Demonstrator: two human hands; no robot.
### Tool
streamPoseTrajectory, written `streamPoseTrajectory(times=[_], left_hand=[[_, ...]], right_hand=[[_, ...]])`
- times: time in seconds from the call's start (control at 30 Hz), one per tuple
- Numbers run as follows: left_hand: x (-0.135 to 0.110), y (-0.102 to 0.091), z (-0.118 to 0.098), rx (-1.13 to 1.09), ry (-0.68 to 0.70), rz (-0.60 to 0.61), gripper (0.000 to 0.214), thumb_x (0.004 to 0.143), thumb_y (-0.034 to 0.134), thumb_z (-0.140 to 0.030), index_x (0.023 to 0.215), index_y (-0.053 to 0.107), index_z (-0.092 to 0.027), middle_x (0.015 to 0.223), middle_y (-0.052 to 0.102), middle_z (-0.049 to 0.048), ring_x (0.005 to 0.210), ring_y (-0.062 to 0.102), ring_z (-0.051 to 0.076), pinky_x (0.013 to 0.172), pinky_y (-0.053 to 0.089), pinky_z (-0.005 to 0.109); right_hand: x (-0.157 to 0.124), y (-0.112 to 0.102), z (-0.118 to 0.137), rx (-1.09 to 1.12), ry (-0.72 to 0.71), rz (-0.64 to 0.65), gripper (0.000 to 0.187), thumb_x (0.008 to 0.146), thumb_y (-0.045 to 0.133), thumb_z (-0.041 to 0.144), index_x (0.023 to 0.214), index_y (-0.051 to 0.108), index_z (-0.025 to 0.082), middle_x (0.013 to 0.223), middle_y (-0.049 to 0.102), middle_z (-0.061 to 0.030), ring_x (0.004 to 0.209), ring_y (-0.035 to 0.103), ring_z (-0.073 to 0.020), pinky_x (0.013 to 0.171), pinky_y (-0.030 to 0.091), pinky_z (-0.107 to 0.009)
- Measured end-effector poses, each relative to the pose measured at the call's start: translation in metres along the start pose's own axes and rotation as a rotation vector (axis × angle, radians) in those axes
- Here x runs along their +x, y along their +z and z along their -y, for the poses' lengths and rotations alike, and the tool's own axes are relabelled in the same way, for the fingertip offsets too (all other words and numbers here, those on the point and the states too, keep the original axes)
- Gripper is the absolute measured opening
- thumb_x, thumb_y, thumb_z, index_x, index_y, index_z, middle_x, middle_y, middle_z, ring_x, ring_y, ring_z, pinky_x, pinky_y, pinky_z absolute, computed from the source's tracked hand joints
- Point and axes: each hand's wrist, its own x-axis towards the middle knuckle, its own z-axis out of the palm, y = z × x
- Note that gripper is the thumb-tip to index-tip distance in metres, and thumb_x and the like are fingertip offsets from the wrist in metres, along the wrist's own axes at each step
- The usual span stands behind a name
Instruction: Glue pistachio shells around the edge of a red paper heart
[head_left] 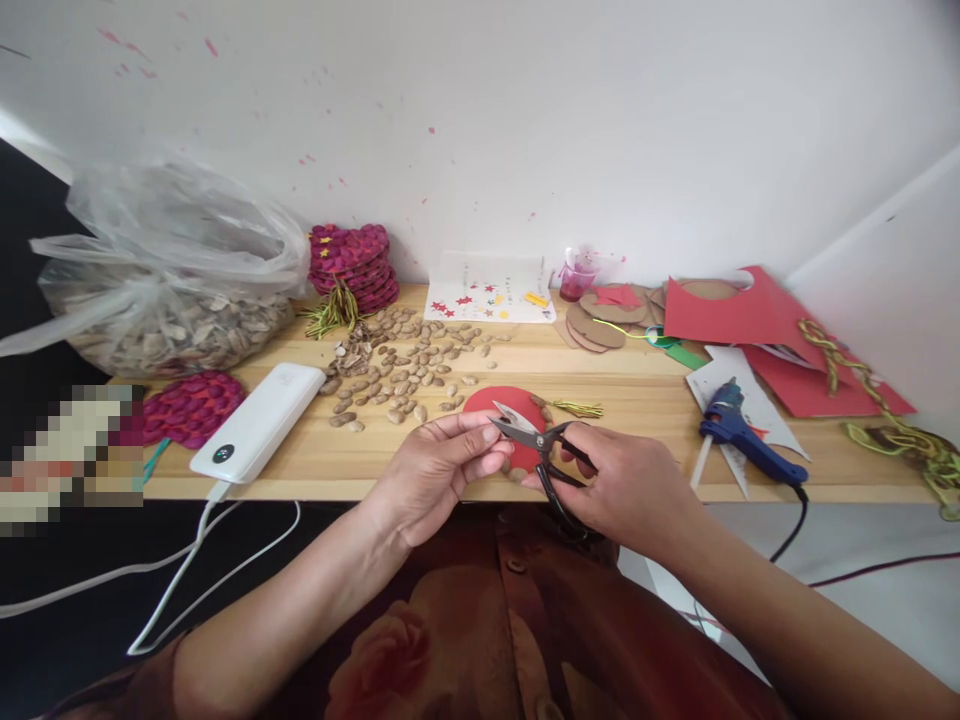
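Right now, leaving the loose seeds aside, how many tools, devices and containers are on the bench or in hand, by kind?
Scissors, held in the right hand: 1
Blue glue gun: 1
White power bank: 1
Clear plastic bag: 1
Pink cup: 1
Total: 5

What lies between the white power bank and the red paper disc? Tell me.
Loose pale seeds scattered on the wooden table fill the stretch between power bank and red disc; the head view shows it.
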Motion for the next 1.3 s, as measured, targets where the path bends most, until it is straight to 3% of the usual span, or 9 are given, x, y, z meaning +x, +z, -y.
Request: streamPoseTrajectory(times=[0.7, 1.1, 1.3], left_hand=[[0.008, 0.003, -0.001, 0.027, -0.024, 0.01, 0.006, 0.08, 0.079, -0.003, 0.085, 0.079, -0.007, 0.076, 0.076, 0.0079, 0.067, 0.072, 0.01, 0.068, 0.061, 0.014], [0.046, 0.026, -0.017, 0.12, -0.118, 0.117, 0.01, 0.081, 0.074, 0.002, 0.08, 0.078, -0.008, 0.074, 0.075, 0.0078, 0.065, 0.072, 0.01, 0.065, 0.061, 0.013], [0.06, 0.04, -0.017, 0.129, -0.122, 0.087, 0.011, 0.082, 0.072, 0.003, 0.081, 0.078, -0.006, 0.074, 0.075, 0.0088, 0.066, 0.072, 0.011, 0.066, 0.061, 0.012]], right_hand=[[0.001, 0.0, -0.006, 0.036, 0.078, 0.089, 0.04, 0.091, 0.056, 0.06, 0.07, 0.053, 0.025, 0.057, 0.064, 0.0002, 0.05, 0.058, -0.0173, 0.052, 0.03, -0.029], [0.006, -0.008, -0.034, -0.08, 0.172, 0.102, 0.05, 0.091, 0.053, 0.067, 0.064, 0.044, 0.025, 0.053, 0.058, 0.0004, 0.048, 0.053, -0.0164, 0.052, 0.026, -0.029], [0.012, -0.014, -0.045, -0.151, 0.231, 0.142, 0.055, 0.093, 0.044, 0.071, 0.064, 0.049, 0.024, 0.054, 0.064, -0.0035, 0.051, 0.06, -0.0192, 0.052, 0.024, -0.031]])
